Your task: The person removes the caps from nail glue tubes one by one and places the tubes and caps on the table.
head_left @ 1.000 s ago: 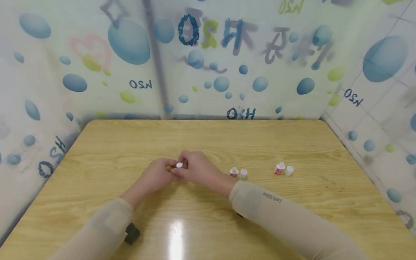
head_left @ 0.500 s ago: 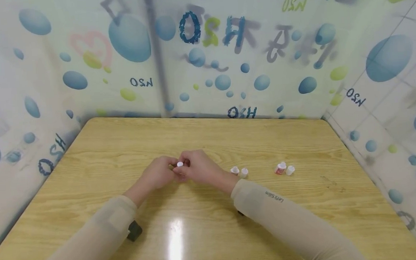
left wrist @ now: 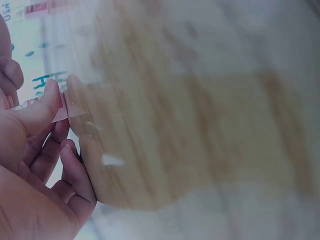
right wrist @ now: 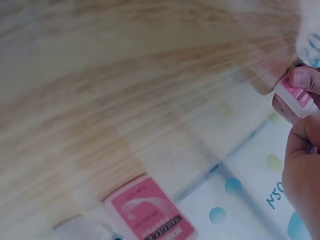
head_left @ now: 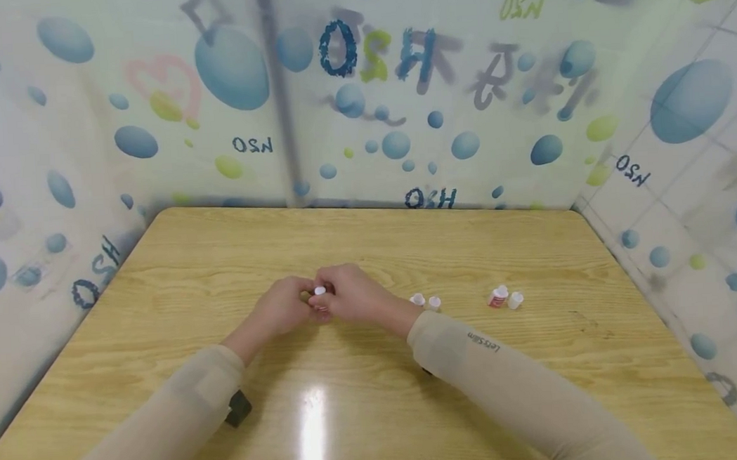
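Note:
Near the middle of the table, both hands meet around a small white nail glue bottle with a pink label (right wrist: pixel 295 95). My left hand (head_left: pixel 281 307) grips the bottle's body, thumb across the label, as the left wrist view also shows. At its white top (head_left: pixel 319 290), the curled thumb and fingers of my right hand (head_left: pixel 355 295) pinch it; they partly hide it, so whether a cap is on cannot be made out. Right of the hands stands a second white bottle (head_left: pixel 417 300) with a loose white cap (head_left: pixel 434 303) beside it.
Farther right, a third pink-labelled bottle (head_left: pixel 498 297) stands next to its own white cap (head_left: pixel 515 300). The wooden table (head_left: pixel 503 250) runs back to a wall (head_left: pixel 498 173) covered in printed bubbles. A dark block (head_left: pixel 238 408) shows below the left sleeve.
Both hands stay together at the bottle; the right fingers shift slightly at its white top, which shows less broadly than before. The view has shifted a little. Bottles on the table stay put.

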A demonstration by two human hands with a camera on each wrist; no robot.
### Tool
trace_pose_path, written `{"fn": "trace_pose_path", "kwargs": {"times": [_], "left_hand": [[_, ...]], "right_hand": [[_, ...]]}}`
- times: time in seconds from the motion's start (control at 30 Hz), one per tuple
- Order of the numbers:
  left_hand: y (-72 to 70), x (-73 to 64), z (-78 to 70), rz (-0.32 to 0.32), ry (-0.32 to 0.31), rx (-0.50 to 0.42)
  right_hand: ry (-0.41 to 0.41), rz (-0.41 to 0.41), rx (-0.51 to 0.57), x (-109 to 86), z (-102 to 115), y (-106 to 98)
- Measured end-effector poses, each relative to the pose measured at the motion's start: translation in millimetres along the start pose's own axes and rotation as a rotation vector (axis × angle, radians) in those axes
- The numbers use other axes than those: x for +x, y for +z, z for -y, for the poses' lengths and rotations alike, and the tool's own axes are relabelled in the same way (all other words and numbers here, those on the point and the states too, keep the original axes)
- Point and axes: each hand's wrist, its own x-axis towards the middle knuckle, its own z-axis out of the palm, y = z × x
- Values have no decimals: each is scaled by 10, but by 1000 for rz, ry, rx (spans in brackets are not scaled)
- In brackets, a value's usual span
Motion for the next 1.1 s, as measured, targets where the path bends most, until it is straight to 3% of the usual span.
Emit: {"fn": "trace_pose_path", "kwargs": {"times": [0.23,0.63,0.83,1.1], "left_hand": [[0,-6,-33,-9,3,26],[11,-31,-2,-19,-9,39],[15,-4,15,1,-40,45],[-1,22,23,6,-42,60]], "right_hand": [[-39,3,-25,11,-5,-20],[-140,138,-103,86,-48,-104],[-11,123,-10,72,-69,-79],[141,-73,123,-38,-35,70]]}}
